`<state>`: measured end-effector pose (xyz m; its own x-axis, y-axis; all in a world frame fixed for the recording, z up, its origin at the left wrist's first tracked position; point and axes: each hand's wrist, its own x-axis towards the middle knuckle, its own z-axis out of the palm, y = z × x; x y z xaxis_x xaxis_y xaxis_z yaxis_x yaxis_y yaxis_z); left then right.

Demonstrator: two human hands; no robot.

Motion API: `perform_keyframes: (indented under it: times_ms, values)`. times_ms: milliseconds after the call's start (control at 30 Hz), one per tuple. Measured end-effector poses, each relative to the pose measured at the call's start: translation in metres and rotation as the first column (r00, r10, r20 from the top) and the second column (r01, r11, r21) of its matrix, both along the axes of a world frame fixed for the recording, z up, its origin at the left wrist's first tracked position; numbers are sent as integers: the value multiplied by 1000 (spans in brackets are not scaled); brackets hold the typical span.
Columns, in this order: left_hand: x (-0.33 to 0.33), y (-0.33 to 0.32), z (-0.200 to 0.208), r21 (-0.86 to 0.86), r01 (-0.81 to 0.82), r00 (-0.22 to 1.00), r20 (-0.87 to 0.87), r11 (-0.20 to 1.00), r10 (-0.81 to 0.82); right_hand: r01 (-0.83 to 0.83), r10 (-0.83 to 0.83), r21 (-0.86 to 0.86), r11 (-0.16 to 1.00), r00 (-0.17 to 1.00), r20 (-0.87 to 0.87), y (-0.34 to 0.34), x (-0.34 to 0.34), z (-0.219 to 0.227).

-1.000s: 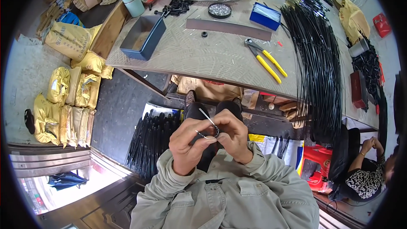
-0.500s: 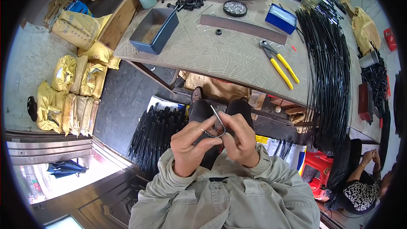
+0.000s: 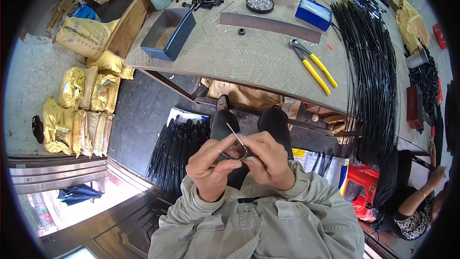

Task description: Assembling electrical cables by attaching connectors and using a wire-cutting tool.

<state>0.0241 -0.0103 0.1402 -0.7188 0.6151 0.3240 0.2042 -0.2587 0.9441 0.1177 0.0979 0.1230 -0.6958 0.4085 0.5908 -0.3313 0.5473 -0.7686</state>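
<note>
So both hands are up close to the chest here, working together over the lap, well short of the table [image 3: 249, 62]. The left hand [image 3: 211, 165] and the right hand [image 3: 269, 160] are pressed nearly knuckle to knuckle, fingertips curled in and pinching one small metal piece [image 3: 238, 152] between them. Looks like a little ring or clip, but it's too small to call for sure.

The bit that matters is the thin wire pin [image 3: 235, 134] sticking out of that pinch. Its long axis runs up and to the left, away from the body, with the free end pointing toward the table edge and the lower end buried right where the fingertips meet. Both hands are touching the piece, so neither is really "nearer", though the right one seems to sit on the base of the pin while the left thumb and forefinger clamp the part from the other side.

Everything else is out of reach for now: the yellow-handled pliers [image 3: 314, 63] lie on the table ahead and to the right, next to a big sheaf of black rods [image 3: 371, 67]. A blue tray [image 3: 168, 33] sits ahead to the left, and another bundle of black rods [image 3: 179, 146] lies on the floor just left of the knees.
</note>
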Motion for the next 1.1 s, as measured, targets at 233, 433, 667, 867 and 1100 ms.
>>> perform_keyframes:
  times_ms: [233, 433, 667, 867, 1100]
  values:
    - [9, -7, -17, 158, 130, 966, 202, 979, -161, -103, 110, -181, 978, 993, 30, -7, 10, 11]
    - [0, -17, -20, 153, 351, 926, 94, 924, -367, -356, 389, -312, 881, 920, 47, 1, 19, 13]
    - [-7, -17, -29, 529, 768, 421, 10, 362, -907, -677, 742, -425, 601, 670, -19, 1, 36, 23]
    - [-7, -18, -24, 523, 703, 543, 40, 481, -838, -634, 661, -429, 643, 743, -105, -4, 28, 18]
    - [0, -8, -21, 141, 189, 982, -39, 972, -185, -281, 222, -506, 816, 959, -174, -9, 11, -6]
